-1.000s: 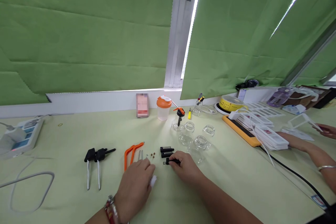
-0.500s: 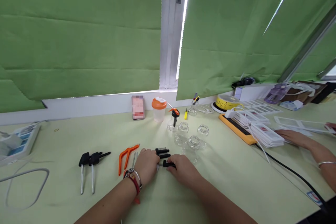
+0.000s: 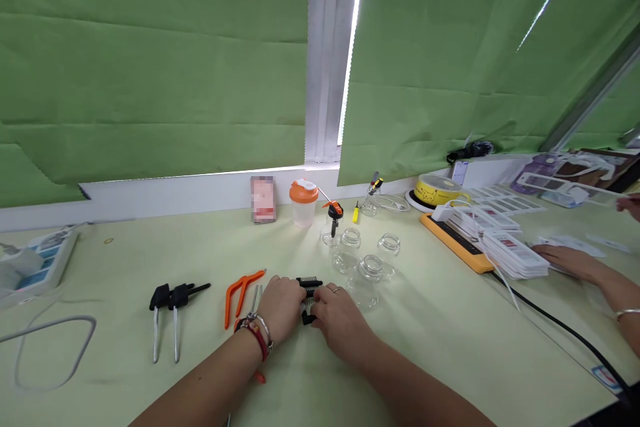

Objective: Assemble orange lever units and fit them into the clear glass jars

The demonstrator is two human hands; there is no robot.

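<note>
Several small black parts with springs [image 3: 311,282] lie in a row at the front middle of the table. My left hand [image 3: 281,307] is closed at their left side, its fingertips on the row; what it pinches is hidden. From the right, my right hand [image 3: 337,317] pinches a black part [image 3: 308,317] at the near end of the row. Orange parts [image 3: 243,293] and thin metal rods lie beside my left wrist. Clear glass jars [image 3: 371,269] stand just beyond my right hand.
Two black-headed metal rods [image 3: 176,307] lie at the left, near a power strip [image 3: 45,265]. An orange-lidded cup [image 3: 303,203] stands at the back. Rightward are an orange strip [image 3: 456,244], white card stacks [image 3: 515,255] and another person's hand [image 3: 575,261].
My right hand has moved slightly left, closer to my left hand, and the black part at its fingertips has turned. At the right, the other person's far hand has lifted a clear frame.
</note>
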